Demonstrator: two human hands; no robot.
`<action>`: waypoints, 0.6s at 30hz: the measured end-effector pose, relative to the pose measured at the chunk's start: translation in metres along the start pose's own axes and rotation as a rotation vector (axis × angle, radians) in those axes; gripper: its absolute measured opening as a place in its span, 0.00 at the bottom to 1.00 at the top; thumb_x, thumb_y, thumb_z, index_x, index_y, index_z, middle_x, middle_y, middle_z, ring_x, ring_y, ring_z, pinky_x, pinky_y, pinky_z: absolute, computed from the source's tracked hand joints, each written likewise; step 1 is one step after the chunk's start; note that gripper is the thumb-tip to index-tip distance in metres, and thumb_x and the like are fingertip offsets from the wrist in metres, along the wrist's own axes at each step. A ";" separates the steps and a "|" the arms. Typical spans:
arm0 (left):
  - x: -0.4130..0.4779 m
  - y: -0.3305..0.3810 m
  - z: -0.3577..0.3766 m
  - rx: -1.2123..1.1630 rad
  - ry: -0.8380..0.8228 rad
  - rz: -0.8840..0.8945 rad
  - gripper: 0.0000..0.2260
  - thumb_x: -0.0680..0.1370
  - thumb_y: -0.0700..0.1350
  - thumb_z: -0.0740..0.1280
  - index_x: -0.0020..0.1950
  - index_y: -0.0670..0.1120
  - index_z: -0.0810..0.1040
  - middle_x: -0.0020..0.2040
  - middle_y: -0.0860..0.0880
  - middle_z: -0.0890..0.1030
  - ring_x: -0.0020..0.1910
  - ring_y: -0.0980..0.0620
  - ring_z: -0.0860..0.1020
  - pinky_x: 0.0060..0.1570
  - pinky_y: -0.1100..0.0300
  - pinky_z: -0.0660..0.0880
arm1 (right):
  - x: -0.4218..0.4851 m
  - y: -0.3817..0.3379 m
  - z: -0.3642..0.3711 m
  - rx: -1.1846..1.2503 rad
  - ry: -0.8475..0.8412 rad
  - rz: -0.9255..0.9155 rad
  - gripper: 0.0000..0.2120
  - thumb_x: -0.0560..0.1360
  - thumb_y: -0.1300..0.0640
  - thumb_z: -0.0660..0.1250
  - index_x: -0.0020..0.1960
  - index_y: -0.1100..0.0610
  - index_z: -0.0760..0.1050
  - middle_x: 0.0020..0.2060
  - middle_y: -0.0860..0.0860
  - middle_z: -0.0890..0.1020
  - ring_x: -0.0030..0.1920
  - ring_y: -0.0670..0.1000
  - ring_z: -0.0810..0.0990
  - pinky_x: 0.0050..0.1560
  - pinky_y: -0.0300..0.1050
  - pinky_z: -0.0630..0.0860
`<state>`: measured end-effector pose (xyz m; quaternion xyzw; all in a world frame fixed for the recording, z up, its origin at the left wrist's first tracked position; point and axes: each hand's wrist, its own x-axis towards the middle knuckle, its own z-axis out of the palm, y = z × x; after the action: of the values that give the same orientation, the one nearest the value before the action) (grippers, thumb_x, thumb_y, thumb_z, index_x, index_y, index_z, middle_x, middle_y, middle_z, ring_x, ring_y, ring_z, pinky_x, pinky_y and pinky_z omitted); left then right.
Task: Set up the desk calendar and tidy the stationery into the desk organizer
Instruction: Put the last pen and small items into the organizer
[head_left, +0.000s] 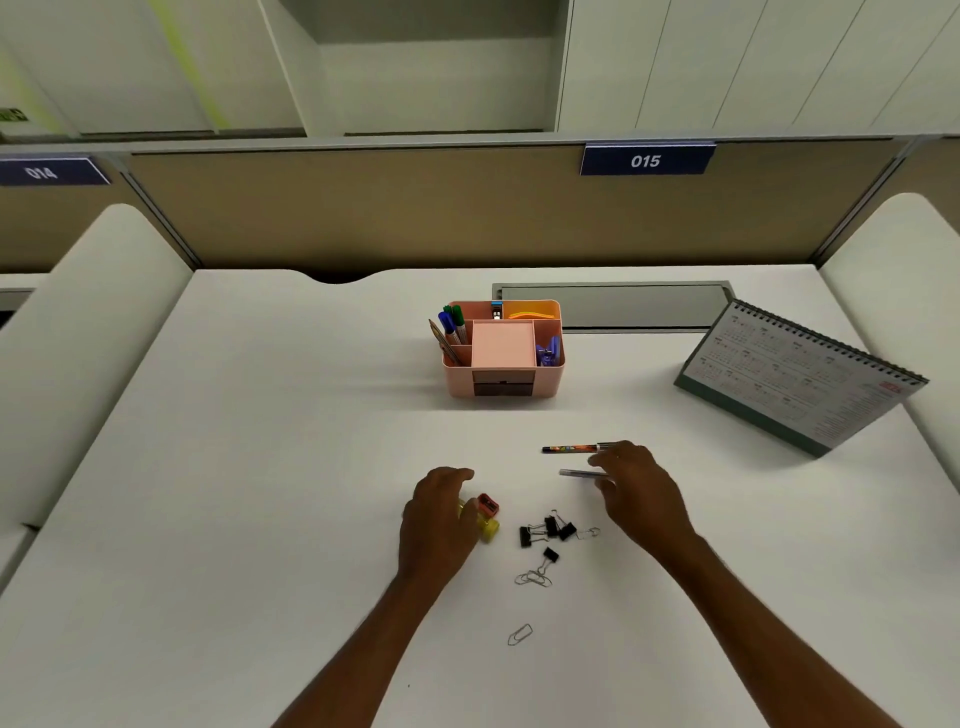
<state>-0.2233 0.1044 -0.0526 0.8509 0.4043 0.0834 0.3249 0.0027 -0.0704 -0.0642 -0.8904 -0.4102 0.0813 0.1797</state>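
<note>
The pink desk organizer is sitting on the white desk, showing a square lidded middle, a dark drawer in its front and open compartments around it. Blue and green markers and pencils are standing in its left compartment, something orange is lying in the back right one, and blue clips are filling the right one. Right of the organizer the desk calendar is standing tented, spiral-bound on top, its printed face leaning back.

In front of the organizer, the left hand is curling its fingers over a yellow piece, with a red sharpener touching it; whether it is gripping cannot be told. In front and slightly right of the organizer, the right hand is pinching the end of a pale pen, while a dark pen is lying at its fingertips. Further in front of the organizer, black binder clips and wire paper clips are lying scattered between the hands.
</note>
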 end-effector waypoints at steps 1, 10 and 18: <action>-0.001 0.000 0.000 -0.003 -0.016 0.002 0.17 0.80 0.43 0.69 0.69 0.50 0.78 0.70 0.53 0.76 0.70 0.51 0.73 0.68 0.50 0.72 | -0.003 0.010 0.002 -0.066 0.006 0.016 0.15 0.72 0.60 0.76 0.58 0.53 0.83 0.58 0.51 0.81 0.57 0.56 0.80 0.45 0.52 0.81; 0.000 0.012 0.009 0.020 -0.043 0.064 0.15 0.79 0.44 0.70 0.66 0.49 0.80 0.66 0.53 0.79 0.67 0.52 0.76 0.68 0.57 0.70 | -0.012 0.036 0.008 -0.293 -0.074 -0.025 0.04 0.80 0.57 0.67 0.52 0.53 0.80 0.47 0.50 0.80 0.48 0.53 0.77 0.37 0.48 0.77; 0.009 0.046 0.023 -0.001 -0.090 0.212 0.15 0.81 0.46 0.69 0.68 0.51 0.80 0.69 0.54 0.78 0.71 0.54 0.73 0.74 0.60 0.65 | -0.014 0.017 -0.012 -0.171 -0.083 -0.082 0.03 0.77 0.57 0.67 0.50 0.51 0.77 0.46 0.48 0.79 0.45 0.51 0.77 0.39 0.46 0.77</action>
<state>-0.1787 0.0789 -0.0430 0.8916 0.2971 0.0791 0.3324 0.0086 -0.0944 -0.0597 -0.8809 -0.4587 0.0755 0.0890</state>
